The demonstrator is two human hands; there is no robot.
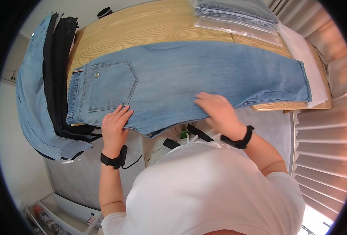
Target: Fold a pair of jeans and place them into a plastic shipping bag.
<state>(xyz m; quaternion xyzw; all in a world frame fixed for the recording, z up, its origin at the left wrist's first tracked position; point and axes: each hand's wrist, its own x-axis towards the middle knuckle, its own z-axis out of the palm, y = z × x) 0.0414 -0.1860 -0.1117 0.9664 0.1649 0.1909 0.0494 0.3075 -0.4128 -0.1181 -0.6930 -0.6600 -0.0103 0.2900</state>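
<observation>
A pair of blue jeans [173, 74] lies folded lengthwise across the wooden table [142, 25]. Its waistband is at the left and the leg hem at the right. A back pocket with a small metal badge faces up. My left hand [114, 127] rests on the near edge below that pocket, fingers stretched out over the denim. Farther right, my right hand [216, 111] lies on the leg near its front edge, fingers extended, holding nothing. The crotch part of the jeans hangs slightly over the table's near edge.
Light blue and black trousers [59, 78] hang over the left side. Clear bags of folded jeans [236, 15] are stacked at the far right, beside white sheets [305, 58]. Beige curtains [322, 145] line the right. A white bin [63, 211] stands on the floor at lower left.
</observation>
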